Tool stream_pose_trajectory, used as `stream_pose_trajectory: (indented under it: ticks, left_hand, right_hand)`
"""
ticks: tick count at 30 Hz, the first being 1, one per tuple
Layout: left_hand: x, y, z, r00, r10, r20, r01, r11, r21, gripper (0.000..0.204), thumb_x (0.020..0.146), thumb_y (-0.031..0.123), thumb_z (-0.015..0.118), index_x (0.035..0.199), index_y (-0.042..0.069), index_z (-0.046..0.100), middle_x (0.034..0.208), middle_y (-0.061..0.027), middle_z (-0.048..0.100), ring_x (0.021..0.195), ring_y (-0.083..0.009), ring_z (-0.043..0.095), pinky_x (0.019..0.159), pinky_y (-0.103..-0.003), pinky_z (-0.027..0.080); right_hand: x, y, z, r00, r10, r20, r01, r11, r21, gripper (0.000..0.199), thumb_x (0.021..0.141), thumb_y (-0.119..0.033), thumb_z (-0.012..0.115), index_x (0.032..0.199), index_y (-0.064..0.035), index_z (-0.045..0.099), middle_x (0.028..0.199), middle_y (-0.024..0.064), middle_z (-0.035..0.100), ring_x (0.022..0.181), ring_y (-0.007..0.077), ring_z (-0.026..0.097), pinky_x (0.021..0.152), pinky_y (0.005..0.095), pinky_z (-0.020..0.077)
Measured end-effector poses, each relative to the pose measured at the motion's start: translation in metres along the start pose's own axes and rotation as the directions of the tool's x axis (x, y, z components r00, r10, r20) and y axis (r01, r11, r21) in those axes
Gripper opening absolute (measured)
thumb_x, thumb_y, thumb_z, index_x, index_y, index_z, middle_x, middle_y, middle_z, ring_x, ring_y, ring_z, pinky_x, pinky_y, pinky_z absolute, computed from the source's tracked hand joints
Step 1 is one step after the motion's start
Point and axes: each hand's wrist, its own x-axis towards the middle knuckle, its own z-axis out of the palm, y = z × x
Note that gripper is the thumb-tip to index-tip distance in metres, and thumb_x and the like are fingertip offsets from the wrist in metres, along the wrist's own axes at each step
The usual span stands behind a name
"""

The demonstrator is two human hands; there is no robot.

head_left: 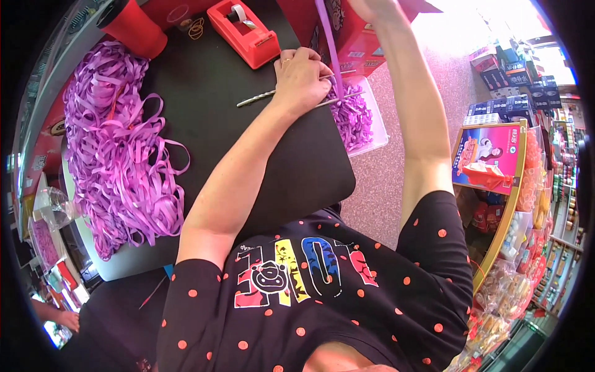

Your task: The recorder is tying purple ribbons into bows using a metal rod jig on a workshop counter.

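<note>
My left hand [302, 79] is closed at the table's right edge around thin metal rods. A spiral-twisted rod [255, 98] sticks out on its left, and slim rod ends [354, 96] show on its right. From the top edge a purple ribbon [328, 40] runs down to these ends. My right arm reaches up, and my right hand [374, 8] is cut off by the top edge, its fingers hidden. Below the rod ends a white plastic box [375, 144] holds short purple ribbon pieces [353, 123]. A large tangled heap of purple ribbon [124, 155] lies at the left.
A red tape dispenser [245, 34] stands on the black tabletop [279, 180], with rubber bands [196, 28] and a red cylinder [133, 28] nearby. Red cartons [356, 43] rise at the far edge. Shelves and packaged goods [505, 285] line the right. Another person's hand [67, 319] shows lower left.
</note>
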Motion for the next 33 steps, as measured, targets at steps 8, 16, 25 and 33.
stream_pose_trajectory:
  ticks: [8,16,25,33]
  left_hand:
    - [-0.003,0.003,0.007,0.988,-0.001,-0.155,0.0,1.0,-0.01,0.016,0.063,0.009,0.068,0.079,0.008,0.072,0.104,-0.0073,0.057,0.103,-0.0285,0.046,0.091,-0.038,0.038]
    - [-0.001,0.004,0.005,0.977,0.039,-0.208,-0.049,0.998,-0.042,0.017,0.06,0.003,0.068,0.074,0.013,0.071,0.103,-0.0052,0.052,0.099,-0.0288,0.044,0.089,-0.037,0.039]
    - [-0.004,0.002,0.007,0.981,0.034,-0.192,-0.042,0.998,-0.038,0.016,0.06,0.006,0.07,0.075,0.014,0.071,0.1,-0.0048,0.054,0.1,-0.0288,0.046,0.089,-0.037,0.039]
    - [-0.001,-0.003,0.011,0.959,0.129,-0.251,-0.13,0.991,0.012,0.012,0.06,0.011,0.072,0.072,0.014,0.072,0.093,-0.0044,0.058,0.095,-0.029,0.05,0.085,-0.038,0.042]
  right_hand:
    - [0.02,0.084,-0.066,0.921,0.258,-0.291,-0.314,0.935,-0.164,0.057,0.094,-0.053,0.038,0.139,-0.0173,0.033,0.1,0.0086,0.068,0.07,0.008,0.051,0.067,0.0203,0.0371]
    - [-0.013,0.167,-0.103,0.835,0.374,-0.405,-0.424,0.905,-0.038,0.041,0.095,-0.034,0.044,0.129,-0.0104,0.045,0.11,0.0145,0.061,0.096,0.0186,0.056,0.086,0.033,0.0439]
    - [-0.238,0.231,-0.06,0.844,0.11,-0.525,-0.369,0.83,-0.418,0.039,0.1,-0.026,0.035,0.127,0.0002,0.047,0.102,0.013,0.065,0.095,0.019,0.06,0.089,0.0312,0.0433]
    - [-0.323,0.152,0.046,0.714,-0.255,-0.652,-0.262,0.766,-0.586,0.045,0.1,-0.031,0.033,0.125,0.0014,0.05,0.088,0.0089,0.068,0.092,0.0134,0.057,0.098,0.0343,0.032]
